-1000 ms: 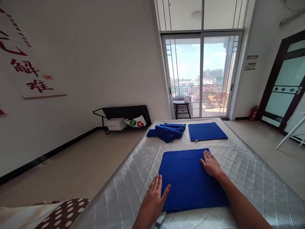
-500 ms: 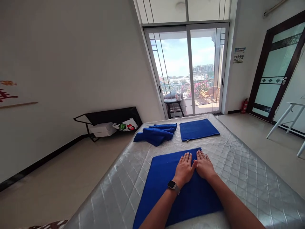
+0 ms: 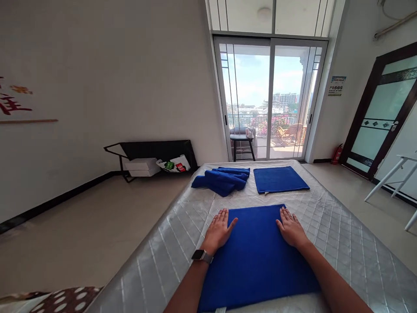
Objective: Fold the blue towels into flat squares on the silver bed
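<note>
Shifted since the earlier frame: left hand (image 3: pixel 217 231), now apart from right hand (image 3: pixel 292 229). On my feed I record a quilted mattress (image 3: pixel 163 254) across the lower frame; on it, lower centre, a flat blue cloth (image 3: pixel 259 261) — both hands palm-down at its upper corners, fingers straight, nearly together, thumbs out.
</note>
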Available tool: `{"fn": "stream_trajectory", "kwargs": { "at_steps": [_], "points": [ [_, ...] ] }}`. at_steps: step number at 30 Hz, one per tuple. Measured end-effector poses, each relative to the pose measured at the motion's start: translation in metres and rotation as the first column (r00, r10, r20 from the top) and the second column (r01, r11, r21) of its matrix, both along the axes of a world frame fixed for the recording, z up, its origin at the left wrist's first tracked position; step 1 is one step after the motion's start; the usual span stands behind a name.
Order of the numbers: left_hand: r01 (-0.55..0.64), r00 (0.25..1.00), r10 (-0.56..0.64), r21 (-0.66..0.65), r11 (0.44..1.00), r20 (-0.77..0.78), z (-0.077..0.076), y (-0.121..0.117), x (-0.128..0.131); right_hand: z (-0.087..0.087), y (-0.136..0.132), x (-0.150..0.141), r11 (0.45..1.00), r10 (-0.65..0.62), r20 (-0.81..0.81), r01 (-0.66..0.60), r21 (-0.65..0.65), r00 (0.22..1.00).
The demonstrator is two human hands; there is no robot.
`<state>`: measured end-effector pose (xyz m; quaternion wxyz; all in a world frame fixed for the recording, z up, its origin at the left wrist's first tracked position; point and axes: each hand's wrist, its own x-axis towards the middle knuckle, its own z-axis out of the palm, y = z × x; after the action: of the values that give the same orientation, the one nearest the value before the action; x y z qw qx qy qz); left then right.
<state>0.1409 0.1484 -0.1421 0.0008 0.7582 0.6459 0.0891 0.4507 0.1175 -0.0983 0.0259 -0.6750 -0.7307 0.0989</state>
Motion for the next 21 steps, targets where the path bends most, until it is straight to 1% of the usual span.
{"fn": "stream_trajectory", "kwargs": {
  "at_steps": [3, 6, 9, 12, 17, 21],
  "points": [
    [0.006, 0.999, -0.007, 0.011, 1.000, 0.042, 0.002, -0.002, 0.007, 0.003, 0.001, 0.003, 1.000, -0.005, 0.045, 0.005, 0.008, 0.999],
    [-0.006, 0.998, 0.006, 0.004, 1.000, 0.069, 0.005, -0.004, 0.010, 0.011, 0.007, 0.004, 0.999, -0.036, 0.113, 0.033, 0.025, 0.993],
    [-0.023, 0.996, 0.023, -0.008, 1.000, 0.081, 0.008, -0.006, 0.012, 0.016, 0.018, 0.001, 0.997, 0.012, 0.097, -0.020, 0.079, 0.995],
    [-0.030, 0.996, 0.031, -0.012, 0.999, 0.078, 0.007, -0.006, 0.012, 0.011, 0.027, -0.002, 0.994, 0.076, 0.041, -0.079, 0.071, 0.996],
    [-0.012, 0.998, 0.012, 0.006, 1.000, 0.057, -0.001, -0.002, 0.008, -0.003, 0.031, 0.004, 0.999, 0.032, -0.025, -0.032, 0.036, 0.999],
    [-0.011, 0.999, 0.010, 0.003, 1.000, 0.035, -0.010, 0.003, 0.002, -0.007, 0.031, 0.010, 0.998, 0.038, -0.057, -0.036, 0.044, 0.998]
  ]
}}
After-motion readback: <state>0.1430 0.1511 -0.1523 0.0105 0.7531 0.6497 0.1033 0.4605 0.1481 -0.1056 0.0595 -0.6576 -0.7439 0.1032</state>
